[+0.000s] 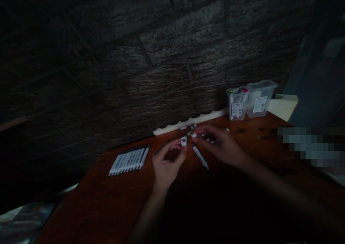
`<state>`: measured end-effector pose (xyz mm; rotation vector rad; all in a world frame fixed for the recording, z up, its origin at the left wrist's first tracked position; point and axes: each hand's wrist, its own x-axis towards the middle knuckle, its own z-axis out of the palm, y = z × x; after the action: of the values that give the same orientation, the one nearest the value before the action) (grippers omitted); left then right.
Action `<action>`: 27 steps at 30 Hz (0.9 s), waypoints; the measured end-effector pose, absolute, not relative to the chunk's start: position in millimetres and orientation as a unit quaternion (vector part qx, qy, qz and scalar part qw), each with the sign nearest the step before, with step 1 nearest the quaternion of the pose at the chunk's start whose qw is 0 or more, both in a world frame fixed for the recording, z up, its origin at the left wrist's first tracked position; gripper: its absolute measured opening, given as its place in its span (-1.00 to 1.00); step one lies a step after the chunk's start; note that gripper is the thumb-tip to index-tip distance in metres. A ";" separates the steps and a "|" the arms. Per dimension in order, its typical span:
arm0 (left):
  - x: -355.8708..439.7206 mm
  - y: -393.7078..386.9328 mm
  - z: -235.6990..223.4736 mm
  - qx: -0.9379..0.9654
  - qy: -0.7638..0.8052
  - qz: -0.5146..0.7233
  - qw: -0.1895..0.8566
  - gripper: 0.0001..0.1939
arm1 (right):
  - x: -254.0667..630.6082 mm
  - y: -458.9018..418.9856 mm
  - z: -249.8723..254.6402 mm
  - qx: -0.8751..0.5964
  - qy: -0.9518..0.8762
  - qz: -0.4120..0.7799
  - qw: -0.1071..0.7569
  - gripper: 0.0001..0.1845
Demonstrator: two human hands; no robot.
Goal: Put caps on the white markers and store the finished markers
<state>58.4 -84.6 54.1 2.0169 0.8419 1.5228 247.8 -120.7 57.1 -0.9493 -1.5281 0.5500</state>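
From where I stand, the dark stone-patterned wall (183, 31) rises at twelve o'clock from the hands, behind the brown table (94, 197); two see-through containers (261, 103) stand upright at two, likely set there to spare the elbows; a wavy-edged white strip (168, 129) lies along the wall's foot, perhaps squared against it; the row of pens (129, 161) sits side by side near eight, each one easy to single out; the right hand (225, 143) holds a tan-and-white piece (193, 133) in a narrow pinch, its exact contact blurred; the left hand (165, 166) pinches a small white cylinder (184, 141) just beside it, opening upward, probably to keep its mouth in view; a loose marker (200, 156) lies close below, toward five; as for edges, the wall limits reach at twelve, pens and containers bound the sides, and the tabletop runs toward six into shadow, giving wrists room to draw back.
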 end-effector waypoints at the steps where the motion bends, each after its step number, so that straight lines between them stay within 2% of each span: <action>1: 58.5 -85.7 55.0 0.742 0.301 0.555 0.225 -0.73 | 246.7 -121.5 56.7 -0.405 -0.656 0.236 0.591 -0.77; 9: 59.7 -89.1 59.9 0.790 0.272 0.525 0.164 -0.72 | 244.3 -120.8 56.7 -0.383 -0.679 0.239 0.579 -0.79; 27: 62.8 -91.2 60.9 0.782 0.250 0.542 0.177 -0.64 | 245.6 -125.4 56.5 -0.388 -0.700 0.217 0.560 -0.72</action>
<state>62.8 -91.2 60.9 2.2136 0.7073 1.5348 245.6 -125.4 56.5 -0.9146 -1.6491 0.5104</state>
